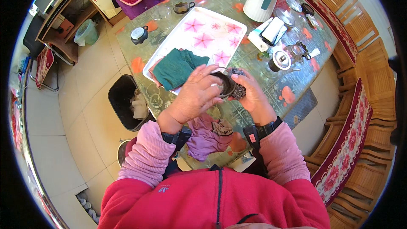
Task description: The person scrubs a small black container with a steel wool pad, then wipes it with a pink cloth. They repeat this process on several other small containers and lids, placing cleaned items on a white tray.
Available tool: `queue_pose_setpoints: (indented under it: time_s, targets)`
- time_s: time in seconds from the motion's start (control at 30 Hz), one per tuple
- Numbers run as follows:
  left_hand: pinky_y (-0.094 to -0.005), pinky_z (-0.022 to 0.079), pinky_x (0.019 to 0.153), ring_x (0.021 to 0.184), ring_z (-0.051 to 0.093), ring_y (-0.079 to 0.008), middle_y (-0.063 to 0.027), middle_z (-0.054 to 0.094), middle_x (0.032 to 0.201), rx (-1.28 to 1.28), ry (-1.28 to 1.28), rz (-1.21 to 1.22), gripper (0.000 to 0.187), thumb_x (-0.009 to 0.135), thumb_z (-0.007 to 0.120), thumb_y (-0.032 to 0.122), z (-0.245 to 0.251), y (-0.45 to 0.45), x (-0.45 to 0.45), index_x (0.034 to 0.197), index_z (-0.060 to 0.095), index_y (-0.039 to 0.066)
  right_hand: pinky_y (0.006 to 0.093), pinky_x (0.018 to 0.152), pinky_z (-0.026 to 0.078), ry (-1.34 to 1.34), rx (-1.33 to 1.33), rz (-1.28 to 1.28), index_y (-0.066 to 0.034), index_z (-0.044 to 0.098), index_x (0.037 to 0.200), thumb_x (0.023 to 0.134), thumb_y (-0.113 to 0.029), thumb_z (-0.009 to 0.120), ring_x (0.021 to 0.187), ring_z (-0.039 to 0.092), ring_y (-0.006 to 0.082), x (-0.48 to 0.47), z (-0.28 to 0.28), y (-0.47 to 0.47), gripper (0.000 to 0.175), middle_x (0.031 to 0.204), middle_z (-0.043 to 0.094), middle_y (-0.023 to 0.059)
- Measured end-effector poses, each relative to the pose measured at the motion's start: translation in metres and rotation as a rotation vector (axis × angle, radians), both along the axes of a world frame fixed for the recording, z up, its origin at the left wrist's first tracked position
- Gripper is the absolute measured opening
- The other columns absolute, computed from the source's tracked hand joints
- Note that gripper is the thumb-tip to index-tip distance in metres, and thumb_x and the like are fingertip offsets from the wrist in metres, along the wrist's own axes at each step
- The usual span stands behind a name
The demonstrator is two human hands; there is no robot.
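A dark, round, see-through cup (226, 86) is held tilted between both hands above the glass-covered table (267, 82). My left hand (195, 92) grips the cup from the left, with its fingers at the rim and mouth. My right hand (254, 95) holds a dark scouring pad (238, 93) against the cup's right side. Just beyond the left hand, a folded green cloth (179, 68) lies on a white tray (187, 46) with pink flowers. A crumpled purple cloth (206, 138) rests on the table below the hands.
A white pitcher (260, 3) stands at the far right of the table, and a lidded pot (280, 60) nearer. Farther left are a dark cup (182, 8) and a small lidded pot (139, 35). A black bin (119, 101) stands by the left edge; a wooden bench (369, 127) is at right.
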State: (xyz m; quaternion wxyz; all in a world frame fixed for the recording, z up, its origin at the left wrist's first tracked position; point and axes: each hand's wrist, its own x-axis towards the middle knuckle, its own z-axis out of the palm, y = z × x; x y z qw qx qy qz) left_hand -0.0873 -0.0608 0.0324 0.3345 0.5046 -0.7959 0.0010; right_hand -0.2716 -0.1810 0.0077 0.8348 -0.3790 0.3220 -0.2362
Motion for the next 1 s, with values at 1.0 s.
queue_pose_setpoints:
  time_s: [1.0]
  targets:
    - [-0.0242,0.042,0.079,0.087,0.048,-0.0098,-0.0017,0.055,0.099,0.438,0.866,0.047,0.011,0.098,0.061,0.013,-0.049,0.005,-0.010,0.102,0.061,0.002,0.0388,0.084,0.051,0.218,-0.829,-0.200,-0.0050,0.063,0.111,0.089,-0.023,0.072,0.095,0.065,0.0343,0.009,0.010,0.020,0.030,0.102,0.067,0.0138]
